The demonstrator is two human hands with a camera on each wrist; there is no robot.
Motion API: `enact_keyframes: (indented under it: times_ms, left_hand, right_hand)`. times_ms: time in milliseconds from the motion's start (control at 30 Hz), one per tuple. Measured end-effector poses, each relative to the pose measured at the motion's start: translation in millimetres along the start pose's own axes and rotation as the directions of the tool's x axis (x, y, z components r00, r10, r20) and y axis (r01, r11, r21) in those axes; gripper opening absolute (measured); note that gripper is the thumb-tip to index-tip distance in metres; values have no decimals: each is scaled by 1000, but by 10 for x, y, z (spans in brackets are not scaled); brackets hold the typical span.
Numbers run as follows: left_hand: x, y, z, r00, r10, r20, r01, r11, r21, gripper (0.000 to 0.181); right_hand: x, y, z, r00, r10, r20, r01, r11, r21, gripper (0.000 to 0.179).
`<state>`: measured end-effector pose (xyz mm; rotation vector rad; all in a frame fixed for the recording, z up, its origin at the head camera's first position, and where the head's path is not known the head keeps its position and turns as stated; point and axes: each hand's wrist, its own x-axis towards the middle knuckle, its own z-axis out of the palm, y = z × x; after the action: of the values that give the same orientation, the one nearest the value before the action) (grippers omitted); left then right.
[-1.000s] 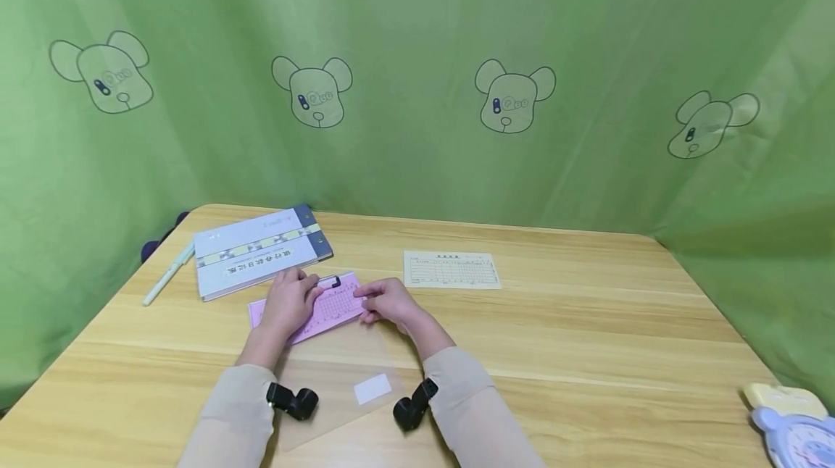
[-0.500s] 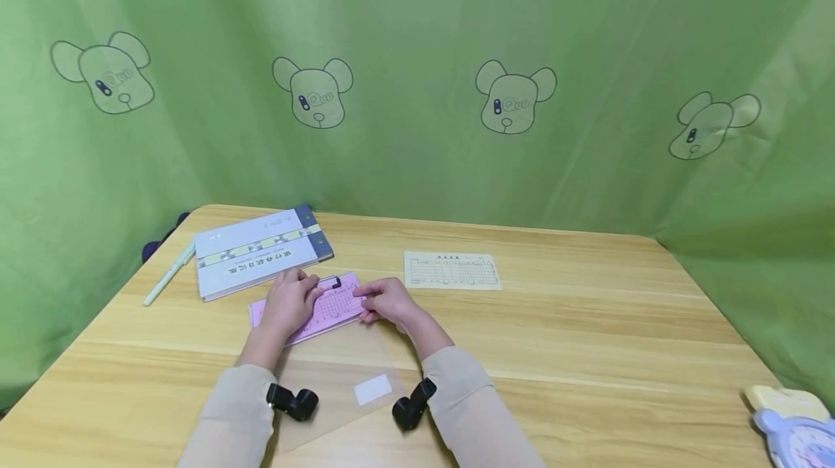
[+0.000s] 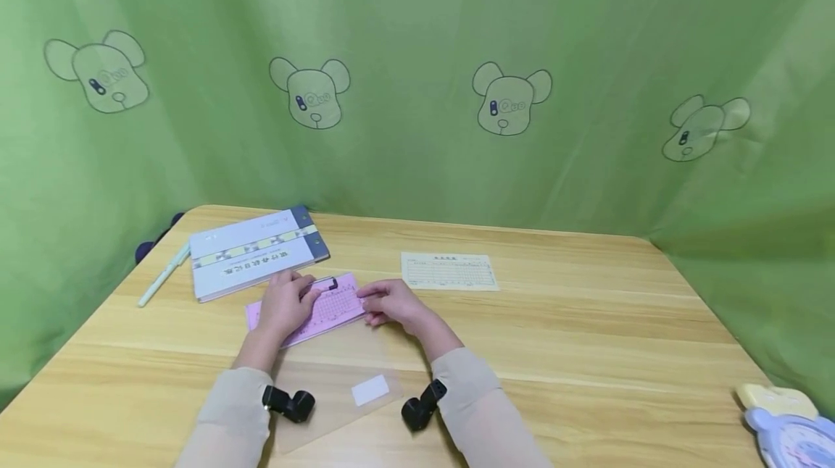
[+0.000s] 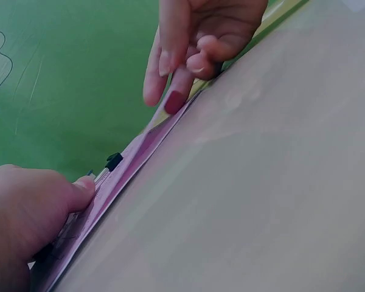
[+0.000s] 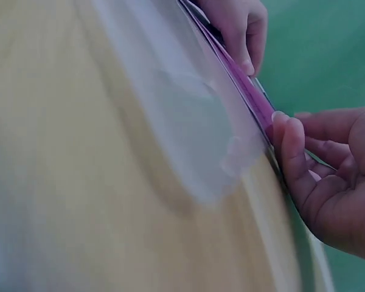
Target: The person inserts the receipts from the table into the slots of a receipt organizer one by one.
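A pink printed form (image 3: 335,306) lies under a metal clip with a black end (image 3: 333,284), at the top of a clear plastic clip folder (image 3: 320,381) with a white label. My left hand (image 3: 285,305) holds the form and folder at the clip, its thumb against the clip bar; in the left wrist view this thumb (image 4: 82,191) shows beside the metal. At the form's right edge my right hand (image 3: 394,303) pinches the paper between thumb and fingers. The right wrist view shows that hand (image 5: 334,164) at the pink paper's corner (image 5: 264,115).
A blue-grey ledger book (image 3: 254,254) lies behind the left hand, with a pale pen (image 3: 163,276) at its left. A white printed form (image 3: 449,270) is flat behind the right hand. A blue clock-like item (image 3: 792,439) and a yellow item (image 3: 776,401) sit at the right edge.
The head view has shifted slightly. Both hands keep their places on the pink form, with only a slight movement of the right forearm.
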<state>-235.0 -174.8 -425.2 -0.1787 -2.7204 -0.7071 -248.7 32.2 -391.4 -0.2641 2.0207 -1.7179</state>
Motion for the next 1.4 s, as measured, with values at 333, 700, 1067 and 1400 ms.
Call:
enact_keyframes:
  times_ms: [333, 700, 1067, 1400]
  left_hand:
    - [-18, 2, -11, 1000, -31, 1, 31, 999, -29, 35]
    - [-26, 4, -10, 999, -35, -14, 35, 999, -37, 34]
    - [-22, 5, -13, 999, -44, -7, 43, 998, -46, 34]
    - [-24, 30, -19, 998, -58, 4, 58, 997, -54, 34]
  right_hand:
    - [-128, -76, -473, 994, -109, -20, 105, 984, -146, 33]
    - [-187, -70, -1169, 947, -195, -255, 144, 968, -204, 35]
    - [-160, 101, -1737, 900, -135, -414, 10, 957, -291, 46]
    - [-147, 338, -1801, 887, -94, -453, -35, 963, -267, 56]
